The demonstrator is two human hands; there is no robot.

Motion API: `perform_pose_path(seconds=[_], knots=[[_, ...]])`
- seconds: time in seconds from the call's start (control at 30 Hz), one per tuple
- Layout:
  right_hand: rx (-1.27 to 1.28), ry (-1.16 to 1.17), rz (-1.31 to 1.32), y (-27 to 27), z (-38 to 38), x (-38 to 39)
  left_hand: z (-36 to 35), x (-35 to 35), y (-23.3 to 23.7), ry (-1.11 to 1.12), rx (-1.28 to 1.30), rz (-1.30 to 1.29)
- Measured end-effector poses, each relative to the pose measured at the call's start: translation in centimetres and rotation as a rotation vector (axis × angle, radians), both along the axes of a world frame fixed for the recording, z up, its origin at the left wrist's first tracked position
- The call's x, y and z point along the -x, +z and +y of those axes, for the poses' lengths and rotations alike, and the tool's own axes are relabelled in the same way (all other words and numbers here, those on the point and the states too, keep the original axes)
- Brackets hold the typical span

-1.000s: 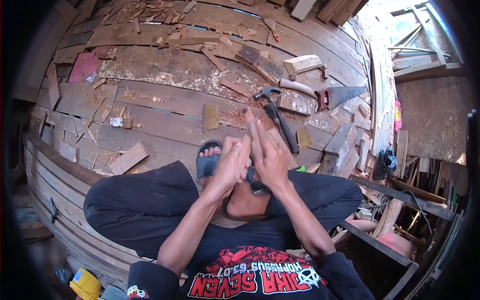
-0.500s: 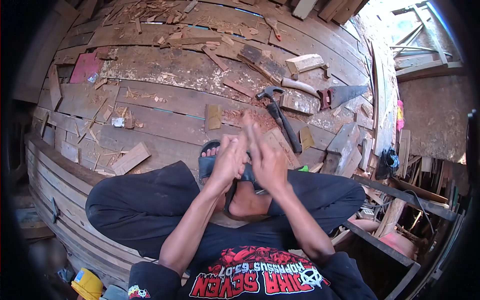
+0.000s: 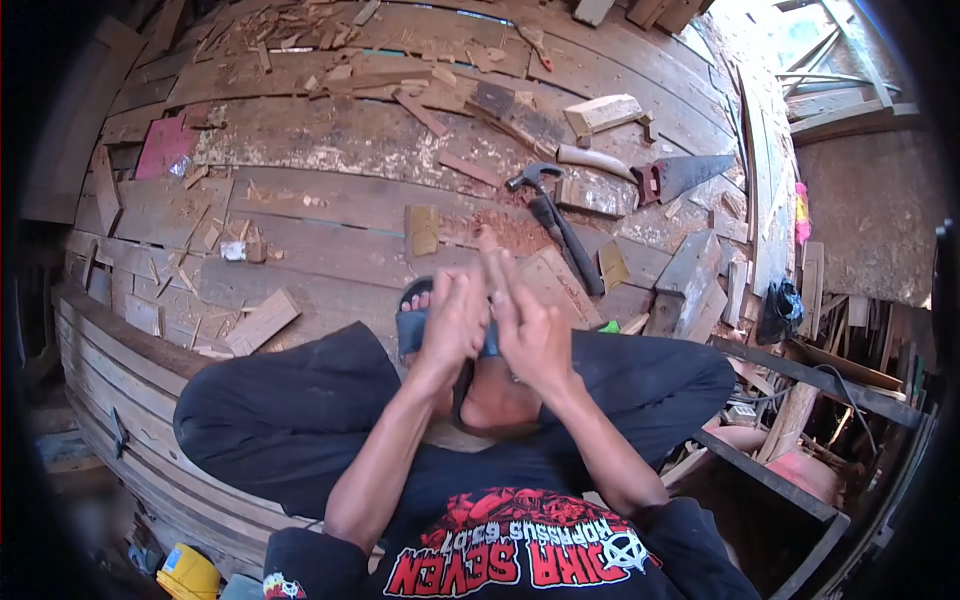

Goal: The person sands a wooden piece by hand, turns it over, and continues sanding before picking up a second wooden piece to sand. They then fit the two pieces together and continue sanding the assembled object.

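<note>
My left hand [image 3: 455, 318] is closed, its fingers curled, in front of my sandalled foot [image 3: 412, 325]. Beside it my right hand [image 3: 532, 325] presses in with fingers held together and pointing away from me. A slim brownish tip [image 3: 487, 240] rises between the hands; whether it is a fingertip or a piece of wood I cannot make out. Just beyond lie reddish sawdust [image 3: 510, 228], a tan sheet piece [image 3: 422, 232] and a claw hammer [image 3: 565, 240] with a dark handle. A flat board [image 3: 560, 283] is partly hidden behind my right hand.
A handsaw [image 3: 690, 180] lies farther right near wooden blocks [image 3: 605, 115]. Another tan sheet piece [image 3: 613, 265] is right of the hammer. Offcuts and shavings [image 3: 345, 75] litter the plank floor [image 3: 320, 200]. Stacked planks [image 3: 130, 350] stand left, a yellow bucket [image 3: 188, 572] lower left.
Both hands stay close together in front of the foot. The left hand has shifted slightly and its fingers look more curled. The whole view has moved a little.
</note>
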State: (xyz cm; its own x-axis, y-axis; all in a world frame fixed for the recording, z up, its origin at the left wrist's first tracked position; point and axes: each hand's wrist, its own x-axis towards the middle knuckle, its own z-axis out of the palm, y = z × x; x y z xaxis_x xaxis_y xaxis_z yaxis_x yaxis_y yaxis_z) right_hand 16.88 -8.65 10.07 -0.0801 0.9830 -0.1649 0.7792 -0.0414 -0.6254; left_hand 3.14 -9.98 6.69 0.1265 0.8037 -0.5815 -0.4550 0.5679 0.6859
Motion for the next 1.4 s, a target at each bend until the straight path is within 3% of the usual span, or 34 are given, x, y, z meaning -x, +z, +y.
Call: perform_pose_path(seconds=[0.23,0.37,0.47,0.6,0.63,0.77,0.87,1.0,1.13,1.17,1.3,1.4], knots=[[-0.088,0.037,0.021,-0.6,-1.2,1.2,0.4,0.3,0.2,0.052,0.017,0.012],[0.077,-0.113,0.106,-0.9,1.1,0.7,-0.1,-0.1,1.0,0.011,0.017,-0.009],[-0.085,0.035,0.056,-0.4,-0.9,1.6,0.6,0.5,-0.8,0.129,0.003,-0.007],[0.120,-0.103,0.089,-0.4,1.6,0.7,-0.1,-0.5,0.7,0.010,-0.048,0.088],[0.095,-0.120,0.169,-0.8,1.1,0.9,0.0,0.0,0.3,-0.004,-0.053,0.066],[-0.056,-0.011,0.032,-1.7,-0.4,1.2,0.2,0.0,-1.2,0.072,-0.062,0.170],[0.208,-0.109,0.071,0.4,1.6,0.8,-0.2,-0.4,0.1,-0.046,-0.095,0.167],[-0.095,0.021,0.150,-1.3,-0.8,0.9,0.3,-0.7,-1.7,0.139,-0.155,0.182],[0.025,-0.039,0.069,-1.0,0.6,1.0,0.1,-0.3,0.4,0.005,-0.091,0.172],[-0.011,-0.004,0.068,-1.3,0.1,1.4,0.1,0.0,-1.0,0.093,-0.093,0.191],[0.045,-0.036,0.022,-1.8,2.9,1.9,-0.5,-0.3,-1.1,0.047,-0.192,0.224],[0.032,0.000,0.114,-3.1,0.5,2.0,0.4,1.0,-1.5,0.123,-0.114,0.182]])
